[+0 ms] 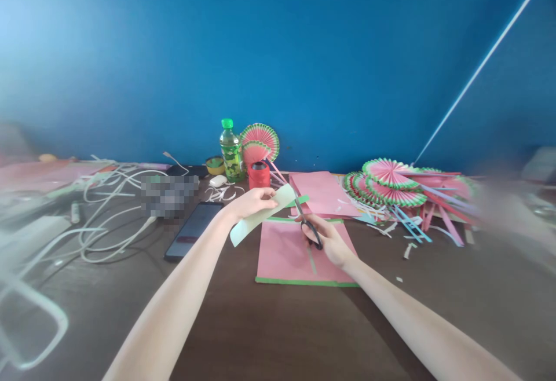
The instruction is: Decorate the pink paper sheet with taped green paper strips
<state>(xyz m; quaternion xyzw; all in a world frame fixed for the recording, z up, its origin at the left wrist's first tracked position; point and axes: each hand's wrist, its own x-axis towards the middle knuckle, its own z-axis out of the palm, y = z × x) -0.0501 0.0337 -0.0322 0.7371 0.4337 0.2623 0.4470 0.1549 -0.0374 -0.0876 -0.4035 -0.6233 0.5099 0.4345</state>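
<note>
My left hand [255, 202] pinches a pale green paper strip [254, 222], held up at a slant. In my right hand [328, 241] is a pair of black-handled scissors [306, 222], its blades pointing up and left to the strip's right end. A narrow brighter green strip [303, 200] shows at the blades; whether it is attached to the paler one I cannot tell. Under both hands a pink paper sheet [284, 256] lies flat on the table, with green bands along its near and far edges and a pale green line near its middle.
Behind stand a green bottle [232, 152], a red cylinder [259, 177] and pink folded fans [262, 138]. More fans [388, 181] and coloured strips are heaped at right, beside pink sheets [321, 187]. A phone [195, 230] and white cables [104, 248] lie left.
</note>
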